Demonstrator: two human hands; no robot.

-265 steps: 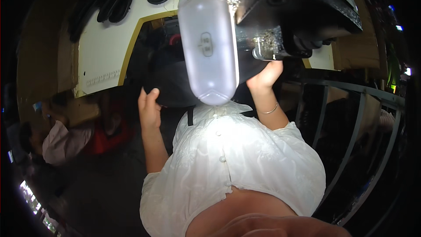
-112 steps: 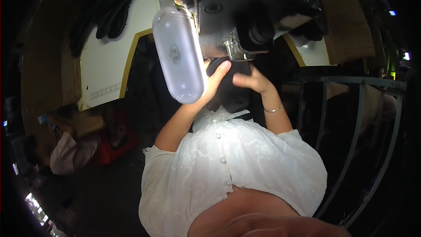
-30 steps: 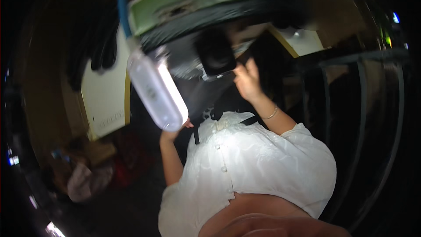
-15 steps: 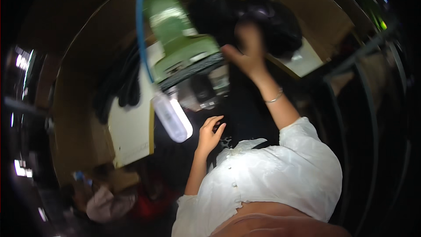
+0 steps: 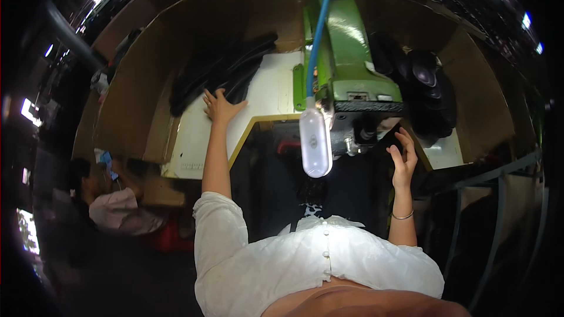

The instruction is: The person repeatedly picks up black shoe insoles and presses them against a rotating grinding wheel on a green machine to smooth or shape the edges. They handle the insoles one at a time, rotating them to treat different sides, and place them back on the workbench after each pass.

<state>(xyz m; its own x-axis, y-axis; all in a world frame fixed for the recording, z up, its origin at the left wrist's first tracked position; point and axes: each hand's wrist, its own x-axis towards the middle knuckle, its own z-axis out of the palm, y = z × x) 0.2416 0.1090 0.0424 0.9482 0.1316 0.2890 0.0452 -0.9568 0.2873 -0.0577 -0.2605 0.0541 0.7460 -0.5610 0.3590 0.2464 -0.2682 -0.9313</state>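
At the left of the white worktop (image 5: 276, 82), my left hand (image 5: 222, 107) is spread at the near edge of a pile of long black pieces (image 5: 220, 70). I cannot tell whether it presses on them; nothing is gripped. My right hand (image 5: 405, 155) hovers beside the head of a green machine (image 5: 352, 41), fingers apart and slightly curled, empty. Farther right lies a second heap of dark, rounded, shiny pieces (image 5: 432, 91). The machine's working end, partly in shadow, faces me between the two piles.
A lit, capsule-shaped lamp (image 5: 316, 144) hangs from a blue cable (image 5: 320, 41) in front of the machine. Brown cardboard walls (image 5: 235, 14) surround the worktop. Metal bars (image 5: 499, 211) stand at right. Another person (image 5: 120, 205) sits at far left.
The view has swung, shifting the machine rightward. My left hand has gone from before my body to the left pile. My right hand has drawn back from the right heap toward me.
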